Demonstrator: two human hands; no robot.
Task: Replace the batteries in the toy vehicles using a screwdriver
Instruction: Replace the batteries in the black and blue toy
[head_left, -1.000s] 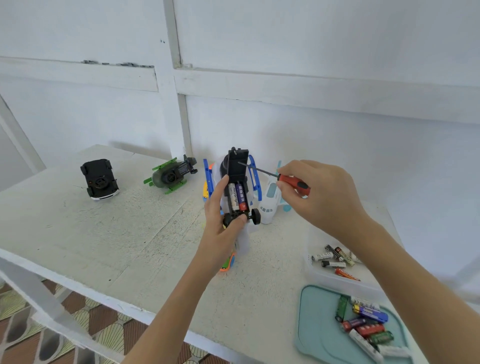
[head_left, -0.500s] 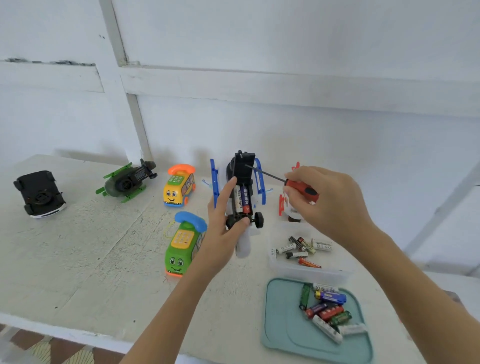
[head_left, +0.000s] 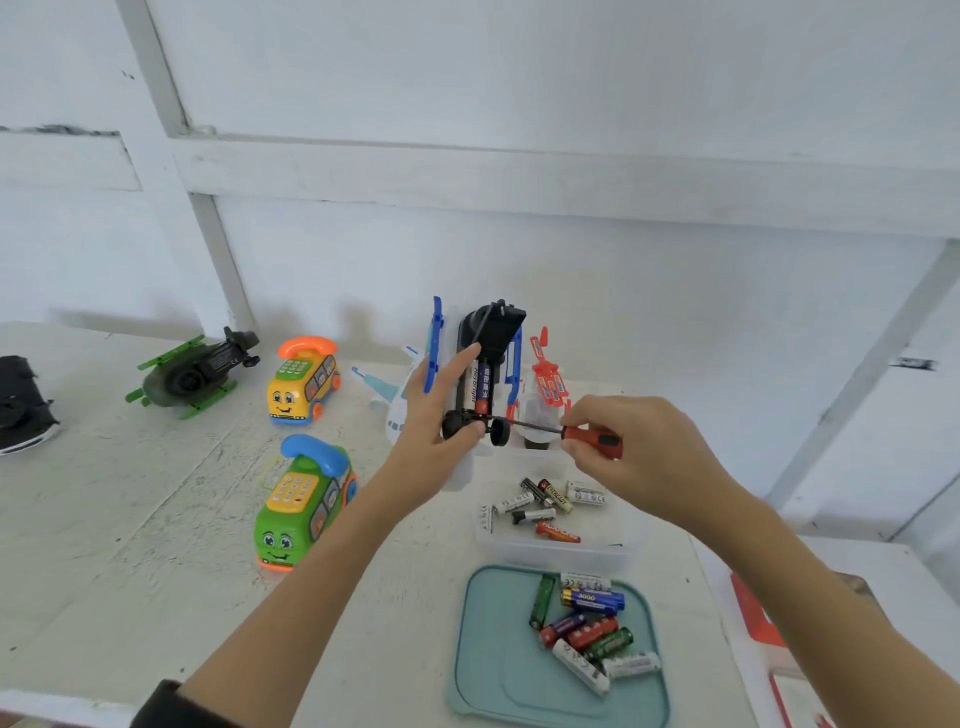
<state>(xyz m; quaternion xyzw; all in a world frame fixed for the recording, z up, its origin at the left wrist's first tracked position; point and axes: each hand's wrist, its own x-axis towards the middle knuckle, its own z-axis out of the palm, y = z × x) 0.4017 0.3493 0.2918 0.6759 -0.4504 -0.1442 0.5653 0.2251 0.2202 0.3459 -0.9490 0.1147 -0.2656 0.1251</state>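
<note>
My left hand (head_left: 434, 421) grips a blue and white toy helicopter (head_left: 485, 358) upright above the table, underside toward me. Its black battery cover hangs open at the top and two batteries (head_left: 479, 388) show in the compartment. My right hand (head_left: 639, 447) holds a red-handled screwdriver (head_left: 592, 439). Its dark shaft points left and its tip lies at the lower end of the compartment, by the small black wheels.
A clear tub (head_left: 558, 540) of several batteries sits below the hands, a teal lid (head_left: 498, 665) with several more in front. On the table stand a green bus phone (head_left: 304, 506), a yellow one (head_left: 304, 382), a green helicopter (head_left: 195, 371), a black car (head_left: 21, 405), a red helicopter (head_left: 548, 384).
The screwdriver has dropped from the open cover at the top to the lower end of the battery compartment. The view has swung right, and my left hand holds the toy as before.
</note>
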